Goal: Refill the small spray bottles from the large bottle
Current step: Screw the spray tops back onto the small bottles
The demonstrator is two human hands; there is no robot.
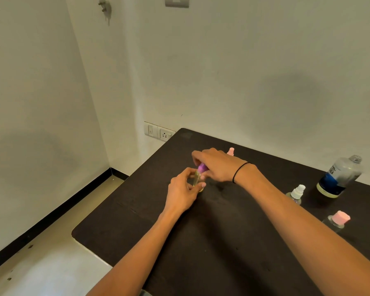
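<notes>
2 hands grip small bottle (197,180) | yellowish liquid inside | purple cap (202,168)

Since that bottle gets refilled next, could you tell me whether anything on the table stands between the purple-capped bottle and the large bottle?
Nothing visible blocks it. Bare dark table lies between the purple-capped bottle and the large bottle; the white-capped spray bottle stands just nearer the camera than that line.

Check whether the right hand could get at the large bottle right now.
Probably not at once: the right hand grips the purple cap of a small bottle. The path to the large bottle looks free.
</notes>
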